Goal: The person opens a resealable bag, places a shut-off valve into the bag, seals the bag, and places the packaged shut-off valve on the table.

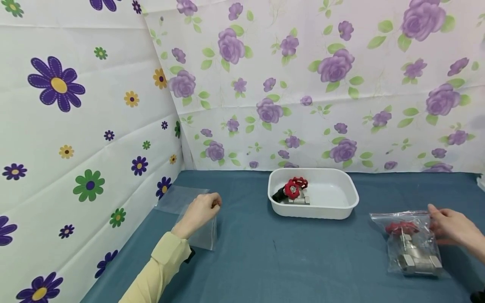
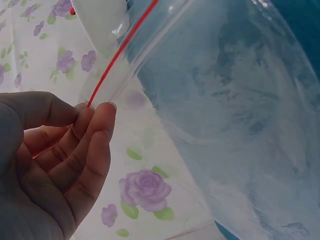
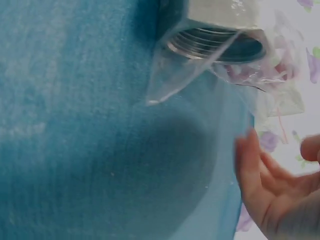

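My left hand (image 1: 200,213) pinches the top edge of a clear zip bag (image 1: 204,234) between thumb and fingers; in the left wrist view, a red strip (image 2: 122,49) runs along the bag's mouth. Another clear bag (image 1: 181,198) lies flat behind it. Over on the right, a zip bag (image 1: 394,256) contains a metal valve (image 1: 418,261) with a red handwheel (image 1: 402,228). Beside that bag's upper right edge is my right hand (image 1: 454,227), its fingers loosely bent and apart from the bag in the right wrist view. The valve's threaded end (image 3: 215,45) shows there.
A white tray (image 1: 337,213) stands at the back middle of the blue cloth (image 1: 257,261). Inside its left end lie valves with red handwheels (image 1: 291,190) and a black part (image 1: 279,195). Flowered sheets (image 1: 250,139) hang behind and to the left.
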`<state>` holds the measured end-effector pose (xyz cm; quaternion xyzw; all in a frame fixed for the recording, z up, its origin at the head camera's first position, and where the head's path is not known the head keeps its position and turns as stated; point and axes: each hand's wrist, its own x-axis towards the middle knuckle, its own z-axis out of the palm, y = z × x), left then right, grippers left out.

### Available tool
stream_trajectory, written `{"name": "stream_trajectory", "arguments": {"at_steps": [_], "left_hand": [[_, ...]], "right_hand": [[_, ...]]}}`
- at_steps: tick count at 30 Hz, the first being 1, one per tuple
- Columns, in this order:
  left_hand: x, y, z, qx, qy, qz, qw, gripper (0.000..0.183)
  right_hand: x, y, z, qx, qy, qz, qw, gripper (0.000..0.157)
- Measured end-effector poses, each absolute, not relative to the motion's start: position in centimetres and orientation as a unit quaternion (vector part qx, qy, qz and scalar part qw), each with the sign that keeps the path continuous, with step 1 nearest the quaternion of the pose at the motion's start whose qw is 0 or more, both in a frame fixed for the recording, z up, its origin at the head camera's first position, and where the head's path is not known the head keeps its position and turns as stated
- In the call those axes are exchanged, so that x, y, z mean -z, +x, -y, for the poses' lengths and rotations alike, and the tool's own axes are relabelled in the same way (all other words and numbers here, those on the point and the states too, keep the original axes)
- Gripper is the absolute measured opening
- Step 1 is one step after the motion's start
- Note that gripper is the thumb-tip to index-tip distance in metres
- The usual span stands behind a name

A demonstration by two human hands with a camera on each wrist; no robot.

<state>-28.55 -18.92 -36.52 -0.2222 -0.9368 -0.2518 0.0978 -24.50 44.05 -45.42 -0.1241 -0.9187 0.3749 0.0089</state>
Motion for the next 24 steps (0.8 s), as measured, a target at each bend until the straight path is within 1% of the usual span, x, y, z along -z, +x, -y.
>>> {"name": "stream_trajectory", "arguments": {"at_steps": [4,6,8,13,15,19,24], "left_hand": [[36.5,-28.7,18.7,0.258,-0.234,0.931,0.112,0.016],[36.4,-28.8,18.5,0.261,-0.238,0.928,0.119,0.017],[36.3,-28.8,18.2,0.264,-0.24,0.926,0.125,0.017],[36.2,-28.7,17.3,0.284,-0.247,0.916,0.143,0.015],[36.0,-28.7,16.9,0.296,-0.25,0.909,0.152,0.015],[35.4,-28.7,15.8,0.326,-0.261,0.892,0.173,0.016],[34.7,-28.8,14.1,0.357,-0.296,0.858,0.219,0.017]], "right_hand": [[47.6,-26.2,-46.5,-0.319,-0.117,0.933,0.119,0.075],[47.5,-26.6,-46.6,-0.307,-0.11,0.934,0.148,0.071],[46.1,-26.2,-45.3,-0.304,-0.11,0.932,0.165,0.068],[40.3,-23.1,-39.5,-0.326,-0.089,0.925,0.173,0.059],[38.8,-22.1,-37.7,-0.33,-0.07,0.925,0.178,0.055],[37.5,-21.4,-35.5,-0.315,-0.047,0.927,0.2,0.05],[36.6,-21.4,-33.9,-0.311,-0.012,0.927,0.21,0.045]]}}
